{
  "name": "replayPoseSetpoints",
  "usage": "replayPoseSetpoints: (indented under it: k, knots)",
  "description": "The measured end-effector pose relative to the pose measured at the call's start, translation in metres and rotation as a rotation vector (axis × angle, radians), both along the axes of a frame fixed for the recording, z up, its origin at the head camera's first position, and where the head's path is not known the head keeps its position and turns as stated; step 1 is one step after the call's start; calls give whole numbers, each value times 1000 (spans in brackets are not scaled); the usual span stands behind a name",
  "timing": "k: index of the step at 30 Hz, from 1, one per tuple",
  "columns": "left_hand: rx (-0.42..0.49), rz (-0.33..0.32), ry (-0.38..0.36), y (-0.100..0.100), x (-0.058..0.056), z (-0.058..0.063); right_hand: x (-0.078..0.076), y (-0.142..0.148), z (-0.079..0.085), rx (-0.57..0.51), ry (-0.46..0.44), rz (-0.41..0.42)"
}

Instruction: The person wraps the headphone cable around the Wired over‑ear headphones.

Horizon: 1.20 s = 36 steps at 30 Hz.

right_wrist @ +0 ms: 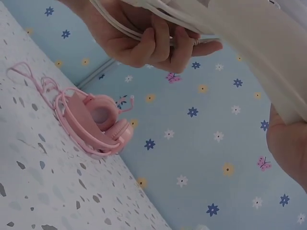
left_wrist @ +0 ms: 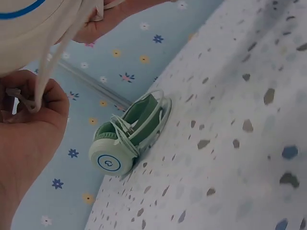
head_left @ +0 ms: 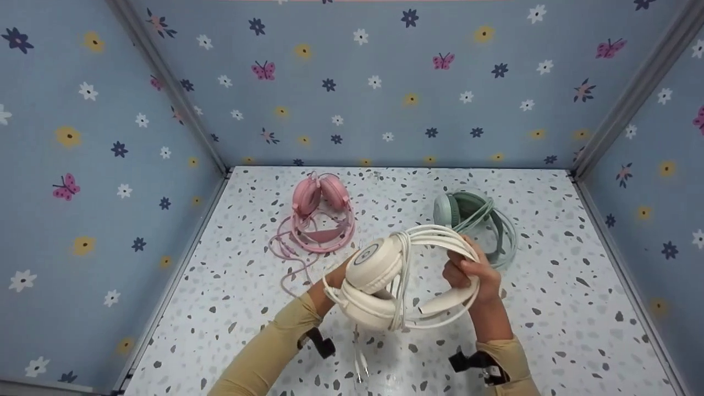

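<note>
White headphones (head_left: 374, 269) with their cable (head_left: 406, 275) wound round the earcups and headband are held up above the speckled table. My right hand (head_left: 478, 275) grips the headband and cable loops at the right end. Behind the earcups, my left hand (head_left: 333, 283) is mostly hidden in the head view. From the left wrist, the left hand (left_wrist: 33, 124) shows fingers curled round a strand of white cable beneath an earcup. The right wrist view also has those left fingers (right_wrist: 163, 40) bent round the cable. Metal-tipped plugs (head_left: 360, 374) dangle below the headphones.
Pink headphones (head_left: 324, 214) lie at the back left, their cable (head_left: 286, 253) trailing loosely. Green headphones (head_left: 467, 212), wrapped in their cable, lie at the back right, beyond my right hand. Flower-patterned panels (head_left: 374, 82) enclose the speckled table (head_left: 572, 308) at the back and sides.
</note>
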<state>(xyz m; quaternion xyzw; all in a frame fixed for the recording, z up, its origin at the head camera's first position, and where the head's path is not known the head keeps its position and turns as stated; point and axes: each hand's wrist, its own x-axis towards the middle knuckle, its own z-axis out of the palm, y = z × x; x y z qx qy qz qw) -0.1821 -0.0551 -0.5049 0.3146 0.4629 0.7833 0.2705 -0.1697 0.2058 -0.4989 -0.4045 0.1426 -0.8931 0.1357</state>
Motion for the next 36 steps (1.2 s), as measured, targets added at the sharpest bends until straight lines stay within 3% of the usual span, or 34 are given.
replayPoseSetpoints:
  k: [1,2,3,4,5,6,7,8,9,10,11,13,14,17,20,24,26,31,36]
  knots:
    - [48,-10,-18,2,-2,-16,1,-1,0,-4,-5,-14]
    - [17,34,-13,4,0,-21,2,-1,0,-8,-9,-25]
    - [65,-39,-42,6,-3,-40,3,-1,-1,-9,-11,-39]
    - [109,-42,-49,9,-5,-57,4,-1,-1,-7,-14,-57]
    - [145,-34,-107,13,-4,-70,5,-1,-1,-7,-19,-73]
    - [218,-70,-146,17,-8,-91,6,-1,-1,-10,-27,-93]
    - [276,-89,-141,22,-3,-94,6,0,-1,-15,-33,-122]
    - [313,-92,-195,27,4,-92,7,1,-1,-22,-48,-149]
    - [392,-140,-288,33,7,-97,8,2,-1,-32,-70,-175]
    - [399,-50,-340,40,17,-90,9,3,0,-42,-93,-205]
    - [409,-1,-436,46,26,-80,9,4,0,-51,-116,-233]
    - [436,51,-581,56,34,-73,10,7,0,-57,-154,-291]
    - [419,122,-652,60,38,-69,12,8,0,-51,-172,-318]
    - [305,284,-739,65,47,-63,14,12,-2,-11,-195,-421]
    - [94,388,-707,65,54,-63,16,16,-5,78,-226,-572]
    - [-163,462,-573,60,59,-70,16,19,-7,200,-284,-751]
    - [-248,486,-500,56,61,-74,15,20,-8,225,-298,-798]
    - [-344,482,-405,42,64,-79,11,22,-9,211,-319,-849]
    - [-314,368,-425,28,68,-78,10,21,-16,225,-344,-907]
